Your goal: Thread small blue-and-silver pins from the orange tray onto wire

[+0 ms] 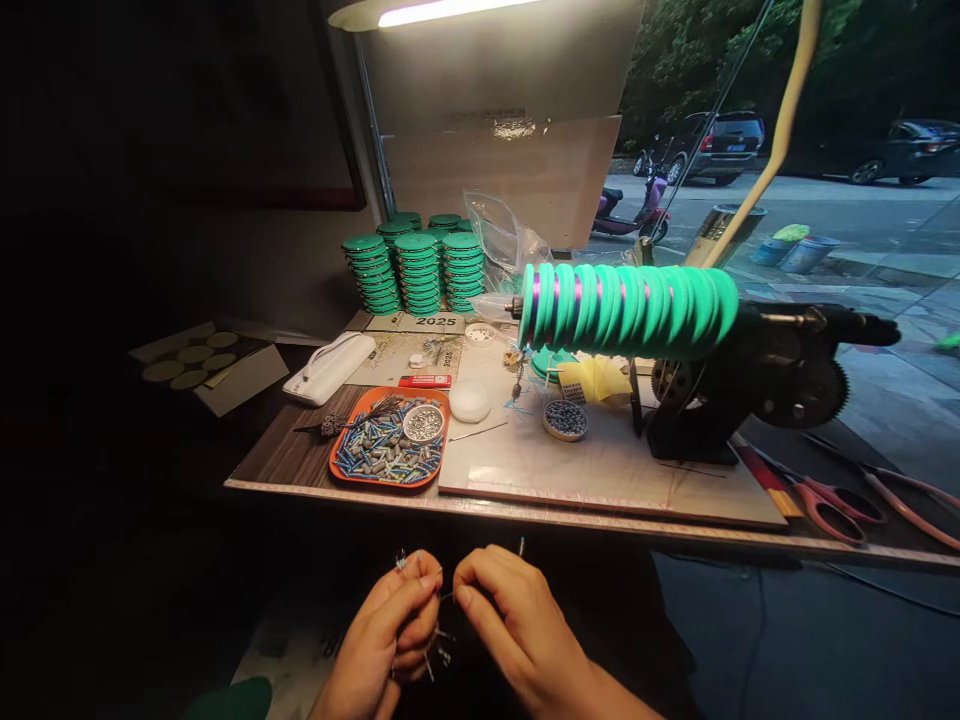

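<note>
My left hand [390, 630] is closed, its thumb and forefinger pinched together. Small shiny metal pieces [444, 656] stick out between and below its fingers, too small to name. Close beside it, my right hand [517, 625] is also closed, pinching a thin strand [448, 597] that spans the gap between the hands. A small blue-tipped piece [521, 546] pokes up behind the right hand's knuckles. Both hands are in front of the table's near edge. Above them, an orange tray [334, 474] holds small blue and grey cylinders and a round dish of tiny metal parts [424, 423].
Green foam spools [630, 305] line the shaft of a black winding machine [694, 425] at right. Stacked green spools [416, 270] stand behind. A bead dish [565, 420], round white container [470, 401], white case [330, 368] and red-handled scissors [832, 510] lie on the table.
</note>
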A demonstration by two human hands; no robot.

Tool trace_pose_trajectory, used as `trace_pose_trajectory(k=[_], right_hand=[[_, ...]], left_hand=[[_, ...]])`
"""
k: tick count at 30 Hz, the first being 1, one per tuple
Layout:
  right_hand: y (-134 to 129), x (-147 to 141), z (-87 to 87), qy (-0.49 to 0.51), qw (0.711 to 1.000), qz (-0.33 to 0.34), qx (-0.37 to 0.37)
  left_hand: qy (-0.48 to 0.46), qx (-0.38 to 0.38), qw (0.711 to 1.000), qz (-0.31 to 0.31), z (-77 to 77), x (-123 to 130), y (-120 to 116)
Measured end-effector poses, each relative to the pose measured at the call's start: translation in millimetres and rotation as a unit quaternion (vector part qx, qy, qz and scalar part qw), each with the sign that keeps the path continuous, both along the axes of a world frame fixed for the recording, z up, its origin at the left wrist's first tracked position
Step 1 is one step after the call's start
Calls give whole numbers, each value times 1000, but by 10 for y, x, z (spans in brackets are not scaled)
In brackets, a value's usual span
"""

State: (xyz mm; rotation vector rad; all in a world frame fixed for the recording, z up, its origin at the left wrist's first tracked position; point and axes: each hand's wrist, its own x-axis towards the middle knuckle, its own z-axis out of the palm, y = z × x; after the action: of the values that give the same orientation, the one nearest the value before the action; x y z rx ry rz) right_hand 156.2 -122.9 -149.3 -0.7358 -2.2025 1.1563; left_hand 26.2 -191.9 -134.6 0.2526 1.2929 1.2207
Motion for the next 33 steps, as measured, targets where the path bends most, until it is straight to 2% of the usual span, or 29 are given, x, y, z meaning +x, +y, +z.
trace_pose_trajectory(k=[10, 14, 20, 28, 33], right_hand=[[-8, -4, -11, -7, 999, -20, -33], [1, 1, 2, -27, 996, -61, -65], [-1, -12, -4, -51, 993, -89, -50], [26, -17, 7, -48, 991, -105, -66], [20, -11, 21, -47, 992, -98, -67]], left_hand=[[28, 9, 1000, -10, 23, 14, -25], [110, 35, 993, -34, 24, -5, 16], [251, 56, 966, -29, 37, -12, 47], [314, 69, 946, -47, -24, -34, -10], [346, 68, 934, -47, 8, -35, -6]])
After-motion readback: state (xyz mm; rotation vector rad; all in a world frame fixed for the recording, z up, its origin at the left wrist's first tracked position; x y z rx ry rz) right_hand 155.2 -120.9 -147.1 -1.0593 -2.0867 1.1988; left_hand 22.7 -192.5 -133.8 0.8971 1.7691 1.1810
